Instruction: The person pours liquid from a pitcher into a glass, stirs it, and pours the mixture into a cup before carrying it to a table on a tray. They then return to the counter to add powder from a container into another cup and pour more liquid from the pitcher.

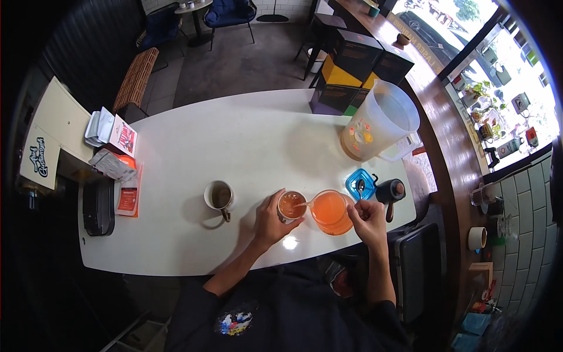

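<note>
My left hand [270, 222] is wrapped round a small cup [291, 206] that holds orange-brown liquid. Beside it, my right hand [369, 223] grips a clear glass jug [330, 212] of orange liquid by its far side. The jug is tilted, its spout over the cup's rim, and a stream runs into the cup. To the left stands a mug [219, 195] with dark contents, its handle toward me. Just beyond my right hand lie a blue square lid or dish [359, 182] with a spoon on it and a dark lidded pot [391, 191].
A large translucent plastic pitcher [381, 120] stands at the table's far right, near stacked dark boxes [352, 64]. Bags and packets [124, 170] and a black case [98, 206] line the left edge. Beyond the white table [234, 126] are chairs and a wooden bench [136, 77].
</note>
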Demonstrator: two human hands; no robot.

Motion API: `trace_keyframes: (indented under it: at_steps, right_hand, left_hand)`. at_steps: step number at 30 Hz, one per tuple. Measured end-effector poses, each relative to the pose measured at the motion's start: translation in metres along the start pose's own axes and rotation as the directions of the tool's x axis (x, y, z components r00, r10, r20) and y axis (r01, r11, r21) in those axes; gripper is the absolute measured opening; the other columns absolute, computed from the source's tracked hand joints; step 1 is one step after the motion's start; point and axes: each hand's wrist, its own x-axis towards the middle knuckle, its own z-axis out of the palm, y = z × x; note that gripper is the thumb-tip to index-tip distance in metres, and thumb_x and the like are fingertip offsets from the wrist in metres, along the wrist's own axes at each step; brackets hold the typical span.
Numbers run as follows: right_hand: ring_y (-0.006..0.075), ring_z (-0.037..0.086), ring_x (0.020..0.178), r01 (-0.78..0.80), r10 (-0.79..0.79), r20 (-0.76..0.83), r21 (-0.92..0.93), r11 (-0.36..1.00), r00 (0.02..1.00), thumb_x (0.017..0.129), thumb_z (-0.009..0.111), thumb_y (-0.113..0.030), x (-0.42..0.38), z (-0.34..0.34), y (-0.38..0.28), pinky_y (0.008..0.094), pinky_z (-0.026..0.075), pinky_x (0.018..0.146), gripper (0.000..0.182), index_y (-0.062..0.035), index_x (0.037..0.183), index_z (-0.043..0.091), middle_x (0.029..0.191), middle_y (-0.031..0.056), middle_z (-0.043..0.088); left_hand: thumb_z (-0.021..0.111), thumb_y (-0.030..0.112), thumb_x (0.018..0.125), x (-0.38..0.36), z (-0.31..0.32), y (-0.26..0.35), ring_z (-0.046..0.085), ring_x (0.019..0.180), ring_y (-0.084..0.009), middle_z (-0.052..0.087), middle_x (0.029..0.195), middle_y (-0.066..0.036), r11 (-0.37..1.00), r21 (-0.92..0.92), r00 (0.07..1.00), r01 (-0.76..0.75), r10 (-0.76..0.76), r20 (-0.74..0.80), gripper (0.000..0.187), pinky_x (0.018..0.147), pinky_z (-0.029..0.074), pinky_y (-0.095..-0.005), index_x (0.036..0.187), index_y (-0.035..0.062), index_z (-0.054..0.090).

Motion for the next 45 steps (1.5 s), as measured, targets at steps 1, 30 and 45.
trace_keyframes:
  at_steps: [1, 30, 45]
  right_hand:
    - [0.0046, 0.034, 0.048, -0.011, 0.011, -0.003, -0.007, 1.0, 1.0, 0.082, 0.068, -0.014, 0.0, 0.002, 0.0, 0.0265, 0.025, 0.044, 0.029, 0.0055, 0.062, 0.058, 0.047, -0.0016, 0.039]
    - [0.0012, 0.037, 0.055, 0.021, 0.05, -0.154, 0.429, 0.903, 0.987, 0.084, 0.065, -0.004, 0.003, 0.038, 0.087, 0.0225, 0.025, 0.05, 0.026, -0.0008, 0.06, 0.054, 0.059, -0.0051, 0.048]
    - [0.0031, 0.044, 0.06, 0.066, 0.054, -0.169, 0.629, 0.774, 0.984, 0.085, 0.066, -0.009, 0.052, 0.067, 0.134, 0.0229, 0.031, 0.056, 0.024, -0.0003, 0.064, 0.059, 0.062, -0.0045, 0.053]
  left_hand:
    - [0.089, 0.027, 0.063, 0.0, 0.0, 0.0, 0.064, 0.103, -0.0334, 0.063, 0.112, -0.021, 1.0, 0.0, 1.0, 0.0, 0.0, 0.001, 0.081, 0.09, 0.051, -0.0417, 0.126, -0.005, 0.05]
    - [0.091, 0.028, 0.06, 0.005, -0.023, 0.011, 0.069, 0.095, -0.0271, 0.069, 0.102, -0.02, 0.999, -0.003, 0.999, 0.042, -0.042, 0.015, 0.076, 0.084, 0.056, -0.0364, 0.119, -0.0069, 0.058]
    - [0.091, 0.03, 0.057, -0.014, -0.038, 0.004, 0.069, 0.092, -0.0314, 0.069, 0.098, -0.02, 0.995, -0.014, 0.995, 0.098, -0.097, 0.018, 0.075, 0.083, 0.055, -0.0392, 0.116, -0.0043, 0.059]
